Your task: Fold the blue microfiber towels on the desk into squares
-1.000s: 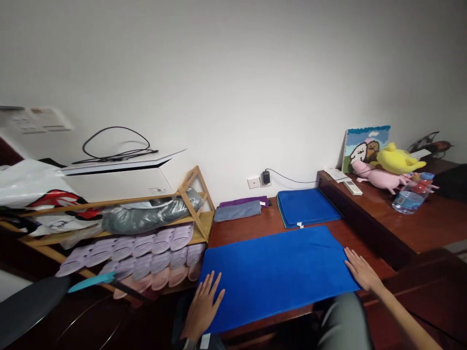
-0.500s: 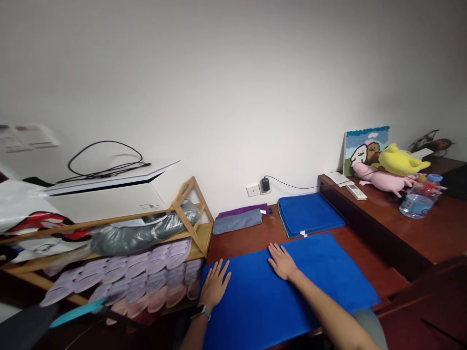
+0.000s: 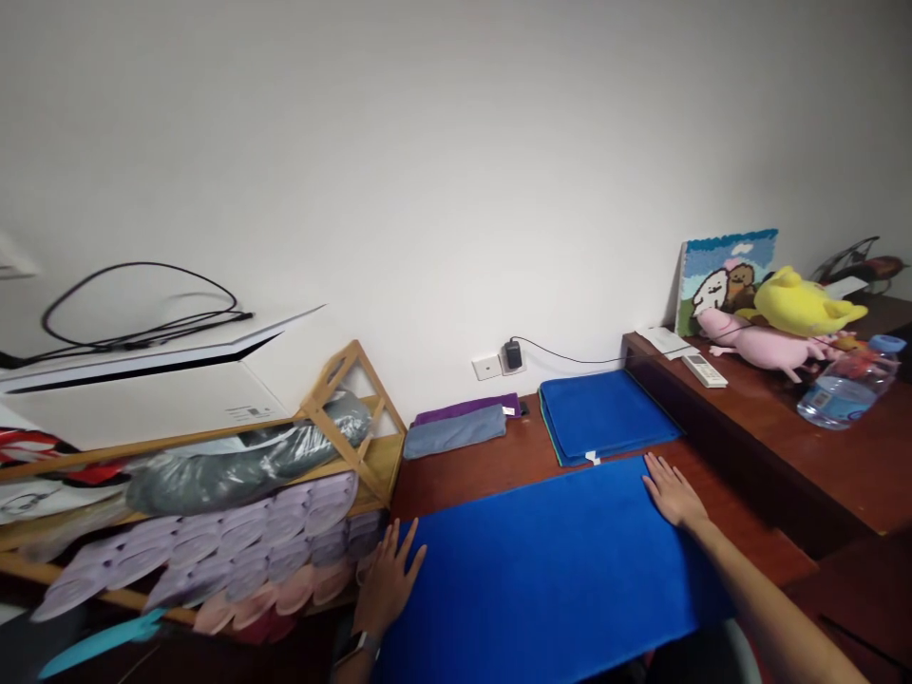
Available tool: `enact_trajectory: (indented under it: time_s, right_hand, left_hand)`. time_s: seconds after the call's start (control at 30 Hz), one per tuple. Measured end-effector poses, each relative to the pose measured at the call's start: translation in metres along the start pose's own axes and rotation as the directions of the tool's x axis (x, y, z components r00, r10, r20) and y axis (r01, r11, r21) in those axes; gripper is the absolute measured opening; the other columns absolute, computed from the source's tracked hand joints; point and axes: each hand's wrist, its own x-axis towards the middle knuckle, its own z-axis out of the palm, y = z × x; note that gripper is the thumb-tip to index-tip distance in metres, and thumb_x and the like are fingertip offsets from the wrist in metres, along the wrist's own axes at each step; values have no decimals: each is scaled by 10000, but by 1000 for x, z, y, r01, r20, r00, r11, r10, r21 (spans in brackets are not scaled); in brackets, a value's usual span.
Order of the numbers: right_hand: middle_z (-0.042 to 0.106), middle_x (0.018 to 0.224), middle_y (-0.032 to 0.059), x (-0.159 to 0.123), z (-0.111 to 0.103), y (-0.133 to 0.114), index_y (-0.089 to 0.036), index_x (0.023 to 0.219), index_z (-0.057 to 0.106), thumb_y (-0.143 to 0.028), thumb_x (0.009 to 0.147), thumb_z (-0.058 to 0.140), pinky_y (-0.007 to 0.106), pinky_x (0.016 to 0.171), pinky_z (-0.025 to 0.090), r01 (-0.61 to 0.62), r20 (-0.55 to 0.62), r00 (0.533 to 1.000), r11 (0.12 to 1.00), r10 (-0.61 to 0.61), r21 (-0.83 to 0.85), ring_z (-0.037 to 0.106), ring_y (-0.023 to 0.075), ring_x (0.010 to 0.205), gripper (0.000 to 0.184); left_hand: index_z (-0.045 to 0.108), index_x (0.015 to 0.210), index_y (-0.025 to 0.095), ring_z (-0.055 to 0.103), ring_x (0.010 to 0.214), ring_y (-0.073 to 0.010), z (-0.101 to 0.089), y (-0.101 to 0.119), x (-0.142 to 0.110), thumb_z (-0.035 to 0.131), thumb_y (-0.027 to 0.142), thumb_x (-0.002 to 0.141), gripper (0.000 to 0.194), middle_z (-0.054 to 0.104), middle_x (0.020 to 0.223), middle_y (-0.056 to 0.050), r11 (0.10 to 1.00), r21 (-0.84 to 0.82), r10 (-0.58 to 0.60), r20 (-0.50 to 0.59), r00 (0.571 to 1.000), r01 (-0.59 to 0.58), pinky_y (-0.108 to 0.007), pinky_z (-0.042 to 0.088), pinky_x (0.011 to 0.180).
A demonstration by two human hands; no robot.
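Observation:
A large blue towel (image 3: 548,560) lies spread flat on the dark wooden table (image 3: 477,465) in front of me. My left hand (image 3: 389,584) rests flat at the towel's left edge, fingers spread. At the towel's far right corner lies my right hand (image 3: 670,492), palm down with fingers stretched out. Neither hand holds anything. Behind the towel sits a folded blue towel stack (image 3: 605,413), and to its left a folded grey cloth (image 3: 452,432) on a purple one (image 3: 466,410).
A wooden rack (image 3: 334,399) at left holds rows of pale purple slippers (image 3: 214,546) and a bagged grey bundle (image 3: 242,465). A raised wooden shelf (image 3: 784,427) at right carries plush toys (image 3: 784,318), a remote (image 3: 703,369) and a water bottle (image 3: 847,389). A charger (image 3: 511,353) is plugged into the wall.
My right hand slid from the towel's middle back edge out to its far right corner. The left hand stayed at the left edge. The view shifted slightly to the right.

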Motion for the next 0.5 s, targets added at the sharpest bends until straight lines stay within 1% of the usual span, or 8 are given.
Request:
enact_trajectory:
  time_s: [0.07,0.13,0.2,0.3,0.4,0.5]
  right_hand:
    - [267,1713,45,0,2,-2,-185,1659,279,-531,1031,151,469,1301,188,2,-8,1000,1000,-2,15,206,236,1595,728]
    - [266,1712,47,-1,2,-7,-176,1657,282,-528,1028,160,476,1302,183,-4,-9,1000,999,4,33,209,242,1594,732]
    - [263,1710,52,0,0,-9,-159,1656,282,-524,1024,160,467,1304,176,-8,1,1000,999,8,47,210,244,1593,740]
    - [252,1711,52,0,-5,-7,-155,1656,278,-533,1020,171,468,1303,172,2,27,1000,998,-4,57,208,244,1593,748]
    - [244,1714,40,1,-6,-4,-186,1663,262,-536,1016,180,506,1303,152,5,40,999,999,-7,50,203,247,1595,739]
    - [234,1717,33,2,-4,-3,-200,1666,249,-534,1016,170,519,1304,131,1,42,999,999,-3,43,192,243,1598,736]
  left_hand:
    - [432,1589,247,323,1554,-369,3,-2,0,365,605,1013,682,376,1683,-132,1000,-15,-20,-8,1000,20,-576,376,1195]
    - [415,1596,241,311,1557,-378,6,-6,2,372,631,997,716,369,1684,-147,997,-21,-68,-5,998,68,-585,404,1168]
    - [404,1599,197,316,1553,-386,10,-10,5,361,643,987,758,370,1675,-184,990,-20,-140,22,990,141,-591,426,1146]
    - [416,1583,121,357,1537,-371,14,-16,12,322,592,995,759,395,1652,-222,975,-9,-223,59,973,224,-562,422,1158]
    - [436,1570,110,366,1537,-344,15,-16,14,294,541,1001,728,417,1642,-210,975,11,-223,26,975,222,-532,404,1180]
    - [466,1553,120,370,1534,-351,15,-12,14,285,539,996,720,449,1622,-208,980,45,-195,-19,981,195,-540,417,1166]
